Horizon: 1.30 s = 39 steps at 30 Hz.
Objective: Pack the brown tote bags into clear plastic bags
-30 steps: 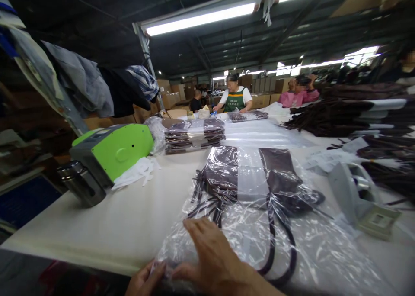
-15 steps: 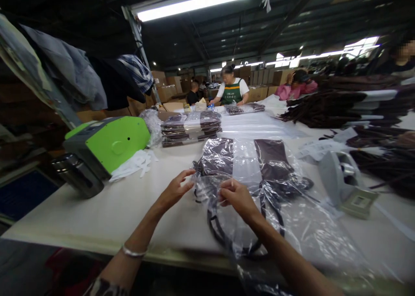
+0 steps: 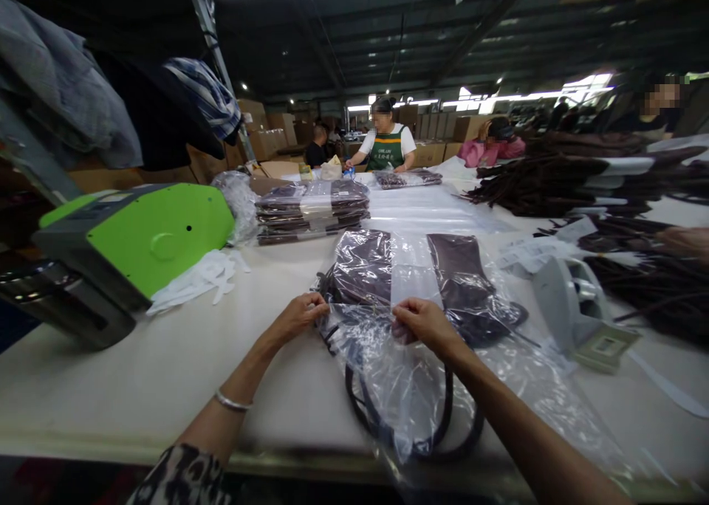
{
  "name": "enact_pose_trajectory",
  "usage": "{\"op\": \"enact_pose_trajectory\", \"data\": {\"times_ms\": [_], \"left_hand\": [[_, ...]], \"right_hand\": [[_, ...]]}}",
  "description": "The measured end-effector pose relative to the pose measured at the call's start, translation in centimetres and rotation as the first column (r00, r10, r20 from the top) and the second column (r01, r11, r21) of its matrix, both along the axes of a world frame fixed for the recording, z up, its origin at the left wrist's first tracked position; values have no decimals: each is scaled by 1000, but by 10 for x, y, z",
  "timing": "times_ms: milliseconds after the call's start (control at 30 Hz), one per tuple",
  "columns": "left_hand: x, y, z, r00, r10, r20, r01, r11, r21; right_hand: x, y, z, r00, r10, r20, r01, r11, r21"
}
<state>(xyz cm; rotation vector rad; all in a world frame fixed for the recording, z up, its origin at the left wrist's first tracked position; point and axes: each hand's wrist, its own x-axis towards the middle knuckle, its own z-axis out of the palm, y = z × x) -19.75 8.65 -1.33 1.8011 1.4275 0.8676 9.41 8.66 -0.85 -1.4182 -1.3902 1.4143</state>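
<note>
In front of me on the table lies a dark brown bag (image 3: 362,265) with a pale paper band (image 3: 413,265) across its middle, covered by a clear plastic bag (image 3: 382,372). Long dark handles (image 3: 477,424) curve toward the table's front edge, partly under the film. My left hand (image 3: 302,313) pinches the plastic near the brown bag's lower left corner. Just below the paper band, my right hand (image 3: 424,324) grips the same plastic, which is stretched between both hands.
A green-and-grey machine (image 3: 160,239) and a dark metal flask (image 3: 72,306) stand at left, beside white strips (image 3: 199,280). Behind lies a stack of wrapped brown goods (image 3: 310,210). A tape dispenser (image 3: 576,306) and brown piles (image 3: 543,184) are at right. A co-worker (image 3: 391,139) works opposite.
My left hand has closed from an open shape onto the plastic. The right hand has moved slightly right, and the film is pulled straighter between them. My view has shifted.
</note>
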Motion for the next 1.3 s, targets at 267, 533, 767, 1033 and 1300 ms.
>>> {"op": "enact_pose_trajectory", "data": {"times_ms": [267,533,767,1033,1300], "left_hand": [[-3,18,-23,992,68,-111,-56,993,100],[8,16,-12,853,253,-456,8,868,496],[73,-2,52,949,-198,-245,262,928,266],[63,-25,84,923,-349,164,343,937,65],[16,-53,78,914,-322,246,337,941,-20]], "right_hand": [[11,5,12,684,-114,721,-305,852,424],[14,22,4,846,58,530,-219,944,247],[6,-7,29,898,188,-397,-222,974,-40],[-23,-48,30,547,-2,-837,-326,920,-215],[-51,-108,27,518,323,-792,-580,813,-48]]}}
